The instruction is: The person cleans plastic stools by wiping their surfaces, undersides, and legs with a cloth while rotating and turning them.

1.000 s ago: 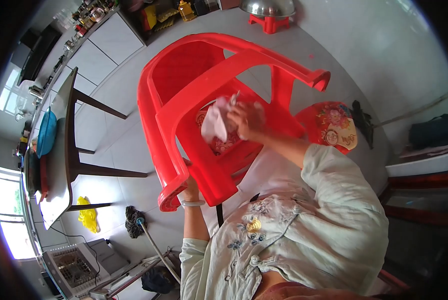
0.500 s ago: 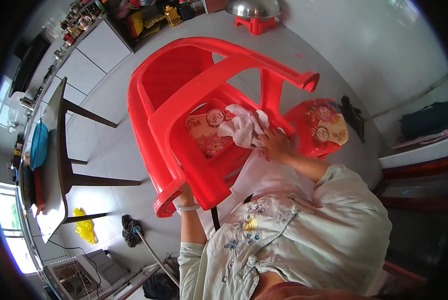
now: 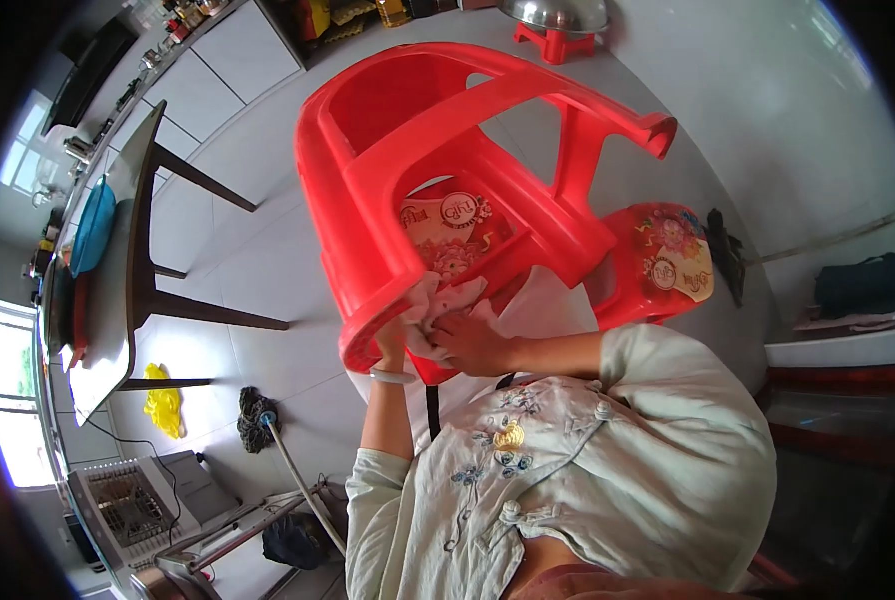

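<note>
A red plastic chair (image 3: 388, 180), with a printed flower panel on its seat, lies tilted in front of me. My left hand (image 3: 392, 345), with a pale bracelet at the wrist, grips the chair's lower left end; its fingers are partly hidden by the plastic and the cloth. My right hand (image 3: 471, 345) is closed on a crumpled pale pink cloth (image 3: 448, 300), pressing it to the chair near my left hand. Just right of the chair is a red stool (image 3: 658, 270) with a similar flower print.
A table (image 3: 146, 250) with a blue basin (image 3: 95, 225) stands at the left. On the floor lie a yellow bag (image 3: 165, 405) and a mop (image 3: 260, 420). A metal bowl (image 3: 553, 12) rests on a small red stool (image 3: 556, 44) at the back. White cabinets (image 3: 238, 55) line the far left.
My right hand has carried the cloth from the chair's seat edge down and left, close to my left hand. In view, the chair sits slightly higher and farther right.
</note>
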### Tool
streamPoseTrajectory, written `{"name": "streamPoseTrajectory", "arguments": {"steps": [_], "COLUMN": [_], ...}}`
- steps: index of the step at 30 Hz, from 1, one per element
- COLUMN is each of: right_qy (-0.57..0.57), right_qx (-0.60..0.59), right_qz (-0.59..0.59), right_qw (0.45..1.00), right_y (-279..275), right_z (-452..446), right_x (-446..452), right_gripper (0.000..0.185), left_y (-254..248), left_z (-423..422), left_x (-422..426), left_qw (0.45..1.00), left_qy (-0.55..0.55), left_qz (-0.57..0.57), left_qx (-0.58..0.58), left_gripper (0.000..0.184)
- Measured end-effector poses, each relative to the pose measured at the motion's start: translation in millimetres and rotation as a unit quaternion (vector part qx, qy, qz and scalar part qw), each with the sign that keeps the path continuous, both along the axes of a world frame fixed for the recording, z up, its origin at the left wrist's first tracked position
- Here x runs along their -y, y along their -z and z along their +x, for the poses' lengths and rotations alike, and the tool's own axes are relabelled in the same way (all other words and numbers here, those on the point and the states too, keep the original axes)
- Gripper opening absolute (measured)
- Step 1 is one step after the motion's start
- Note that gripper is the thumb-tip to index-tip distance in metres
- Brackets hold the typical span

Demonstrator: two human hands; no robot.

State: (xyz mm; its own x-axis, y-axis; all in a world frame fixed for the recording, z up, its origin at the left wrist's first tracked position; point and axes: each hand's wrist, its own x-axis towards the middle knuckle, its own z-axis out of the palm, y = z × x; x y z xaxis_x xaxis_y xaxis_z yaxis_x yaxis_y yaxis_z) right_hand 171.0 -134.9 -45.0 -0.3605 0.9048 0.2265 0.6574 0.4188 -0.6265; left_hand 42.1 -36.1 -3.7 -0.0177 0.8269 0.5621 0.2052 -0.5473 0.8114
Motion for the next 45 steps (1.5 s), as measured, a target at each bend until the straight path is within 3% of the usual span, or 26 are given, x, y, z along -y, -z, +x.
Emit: {"name": "streamPoseTrajectory", "arguments": {"steps": [1, 3, 4, 6, 8, 10, 12, 13, 15, 17, 19, 22, 24, 25, 27, 29, 32, 34, 35, 38, 41, 45], "right_qy": [-0.002, 0.093, 0.090, 0.089, 0.104, 0.119, 0.060, 0.063, 0.012, -0.019, -0.037, -0.067, -0.108, -0.023, 0.110, 0.239, 0.316, 0.385, 0.329, 0.243, 0.204, 0.150], "right_qx": [-0.001, 0.134, 0.133, 0.046, 0.053, 0.065, 0.225, 0.228, 0.206, 0.028, 0.011, -0.091, -0.089, -0.135, -0.077, -0.042, -0.002, 0.219, 0.212, 0.205, 0.132, 0.065], "right_qz": [0.001, 0.179, 0.181, 0.068, 0.090, 0.116, -0.035, -0.035, 0.096, -0.038, -0.040, 0.014, -0.178, -0.224, -0.010, 0.107, 0.138, 0.151, 0.042, 0.014, 0.100, 0.091], "right_qw": [1.000, 0.970, 0.970, 0.993, 0.989, 0.984, 0.972, 0.971, 0.974, 0.999, 0.998, 0.993, 0.974, 0.965, 0.991, 0.964, 0.939, 0.884, 0.919, 0.948, 0.965, 0.982], "right_y": [1, 9, 17, 32, 25, 19, 18, 11, -9, 25, 31, 15, -2, -22, 2, -3, 1, 12, 15, 6, 27, 16], "right_z": [-6, -7, -7, -7, -7, -7, -9, -6, 1, -3, -1, 14, 33, 42, 75, 114, 158, 163, 158, 115, 90, 93], "right_x": [-9, -38, -58, -93, -117, -125, -121, -106, -50, -23, 5, 22, 16, 11, -12, -43, -56, -58, -56, -45, -55, -65], "right_gripper": [0.035, 0.035, 0.035, 0.041, 0.041, 0.042, 0.041, 0.041, 0.040, 0.040, 0.040, 0.036, 0.025, 0.033, 0.032, 0.029, 0.027, 0.025, 0.025, 0.023, 0.024, 0.027], "left_y": [-17, -25, -28, -43, -38, -19, -9, -8, -13, -16, -16, -3, -3, -3, -24, -31, -29, -23, -22, -22, -25, -15], "left_z": [5, 4, 3, 2, -2, -7, -8, -6, -5, -2, -4, -8, -8, -7, 1, 5, 5, 3, 4, 5, 6, -1], "left_x": [8, 9, 10, 15, 13, 1, 0, -1, 3, 6, 6, -1, -3, -4, 2, 4, 4, 2, 1, 3, 3, 1], "left_qw": [0.997, 0.989, 0.977, 0.984, 0.989, 0.996, 0.998, 0.998, 0.997, 0.996, 0.999, 1.000, 0.999, 0.998, 0.999, 0.999, 0.999, 0.999, 0.999, 0.998, 0.999, 0.999], "left_qy": [0.004, 0.020, 0.038, 0.055, 0.078, 0.010, 0.015, 0.018, 0.022, 0.027, 0.007, 0.009, 0.012, 0.013, 0.010, 0.008, 0.011, -0.007, -0.009, -0.003, -0.002, -0.004], "left_qz": [-0.074, -0.126, -0.181, -0.154, -0.124, 0.014, -0.019, -0.050, -0.067, -0.088, -0.006, -0.017, -0.036, -0.055, -0.037, -0.018, -0.032, -0.042, -0.040, -0.063, -0.041, -0.037], "left_qx": [0.032, 0.068, 0.105, 0.066, 0.027, -0.091, -0.057, -0.022, -0.011, 0.000, -0.052, -0.016, -0.004, 0.008, -0.010, -0.028, -0.001, -0.013, -0.013, 0.016, -0.006, -0.022], "left_gripper": [0.013, 0.013, 0.012, 0.011, 0.011, 0.011, 0.012, 0.013, 0.014, 0.015, 0.016, 0.017, 0.018, 0.019, 0.021, 0.022, 0.022, 0.021, 0.021, 0.021, 0.020, 0.019]}}
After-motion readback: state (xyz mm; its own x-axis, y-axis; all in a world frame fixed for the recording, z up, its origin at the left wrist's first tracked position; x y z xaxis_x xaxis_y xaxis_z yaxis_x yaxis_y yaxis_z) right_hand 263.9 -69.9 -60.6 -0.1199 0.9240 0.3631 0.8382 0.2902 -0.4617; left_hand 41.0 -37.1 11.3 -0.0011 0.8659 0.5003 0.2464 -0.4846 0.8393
